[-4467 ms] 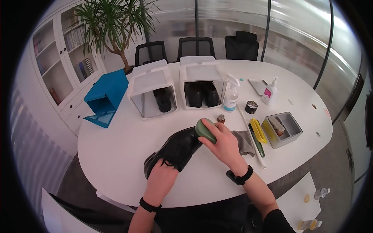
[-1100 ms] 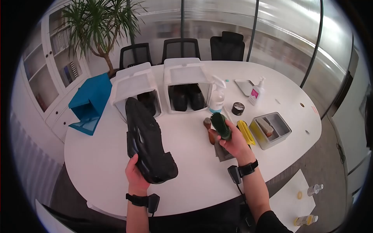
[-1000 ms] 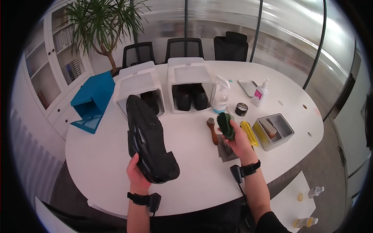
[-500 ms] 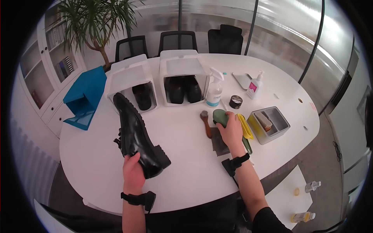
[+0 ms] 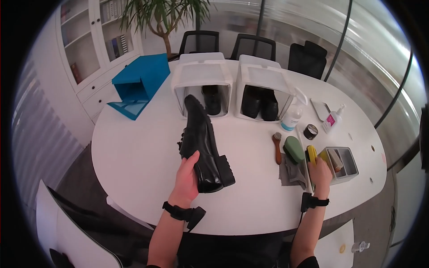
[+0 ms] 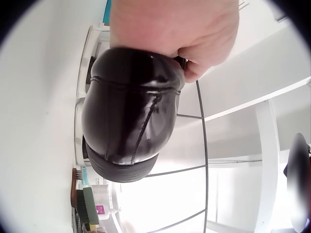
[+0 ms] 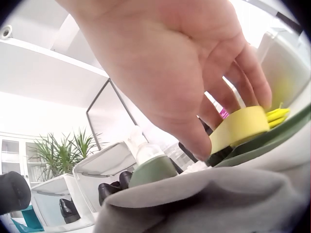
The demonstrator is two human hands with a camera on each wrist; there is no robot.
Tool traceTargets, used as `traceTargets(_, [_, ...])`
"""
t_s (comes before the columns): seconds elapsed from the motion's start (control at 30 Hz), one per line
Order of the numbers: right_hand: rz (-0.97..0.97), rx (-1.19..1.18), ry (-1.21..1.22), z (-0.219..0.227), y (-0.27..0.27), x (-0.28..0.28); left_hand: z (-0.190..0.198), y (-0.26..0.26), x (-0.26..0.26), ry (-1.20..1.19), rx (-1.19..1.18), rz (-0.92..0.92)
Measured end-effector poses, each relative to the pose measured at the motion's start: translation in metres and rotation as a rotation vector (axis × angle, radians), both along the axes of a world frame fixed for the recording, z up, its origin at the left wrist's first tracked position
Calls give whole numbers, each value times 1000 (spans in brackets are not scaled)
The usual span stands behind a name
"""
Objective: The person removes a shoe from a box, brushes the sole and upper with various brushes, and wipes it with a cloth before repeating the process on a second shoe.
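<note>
My left hand point(image 5: 185, 181) holds a black leather lace-up shoe point(image 5: 203, 147) near its heel end, toe pointing away and chunky sole facing right. The rounded back of the shoe point(image 6: 131, 107) fills the middle of the left wrist view. On the right, my right hand point(image 5: 321, 173) reaches down over a yellow brush point(image 7: 243, 126), thumb at its near end and fingers curled behind it. That brush lies over a long green handle point(image 7: 272, 143). Just left of this hand, a green-backed brush point(image 5: 293, 149) rests by a grey cloth point(image 5: 292, 174).
A wooden-handled dauber brush point(image 5: 277, 148), spray bottle point(image 5: 291, 117), round tin point(image 5: 310, 131) and pump bottle point(image 5: 333, 119) stand or lie on the right. Beside the right hand is a grey divided box point(image 5: 351, 163). Shoe boxes point(image 5: 203, 76) and a blue box point(image 5: 147, 76) line the back.
The green brush, earlier in the right hand, now lies on the table. That hand has moved right to the yellow brush. The left hand has turned the shoe sideways; the head view has swung left.
</note>
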State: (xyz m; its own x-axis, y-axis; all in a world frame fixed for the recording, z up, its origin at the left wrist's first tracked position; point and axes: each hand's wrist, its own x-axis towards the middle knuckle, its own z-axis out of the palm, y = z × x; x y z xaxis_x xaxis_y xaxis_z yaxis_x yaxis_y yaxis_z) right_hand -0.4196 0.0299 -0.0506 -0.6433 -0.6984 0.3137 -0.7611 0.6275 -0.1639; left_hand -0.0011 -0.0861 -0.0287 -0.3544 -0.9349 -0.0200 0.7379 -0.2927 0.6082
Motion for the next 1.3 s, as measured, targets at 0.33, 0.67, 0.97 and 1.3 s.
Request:
traceTargets(0.33, [-185,-249,51,27,-4,21,-5,3,-7,-199,-31,102])
traceTargets(0.67, [850,-295,-971,79,-19,215,-10,11,-15,-297,-30,213])
traceTargets(0.97, [696,-227,-1507,58,-66,218,-13,6,-16,-247,69,295])
traceTargets(1.3, [1002,-217,-379,49,-40,237,-25,1,-15,-238,37,307])
